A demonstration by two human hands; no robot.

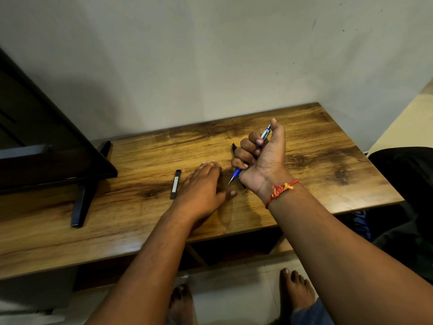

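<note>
Pale, scuffed wall backs a brown wood-grain counter (pixel 316 146) with dark knots. Above its middle the right hand (pixel 262 158) grips a blue and silver mechanical pencil (pixel 237 172) in a fist. Its four fingers (pixel 244 153) curl round the barrel and the thumb (pixel 277 132) lies against the silver top end. The blue grip and thin metal tip stick out below the little finger, slanting down and left, the point just above the wood. A red and orange thread bracelet (pixel 280 190) circles that wrist. The left hand (pixel 201 186) lies palm down on the counter just left of the tip, its fingers straight and loose, holding nothing, the thumb stretched towards the pencil point. A slim black rectangular case (pixel 175 184) lies flat just beside the left hand's outer edge. A small black object (pixel 233 147) peeks out behind the right fingers; what it is cannot be told. Far left stands a dark screen on a black metal foot (pixel 82 205).
</note>
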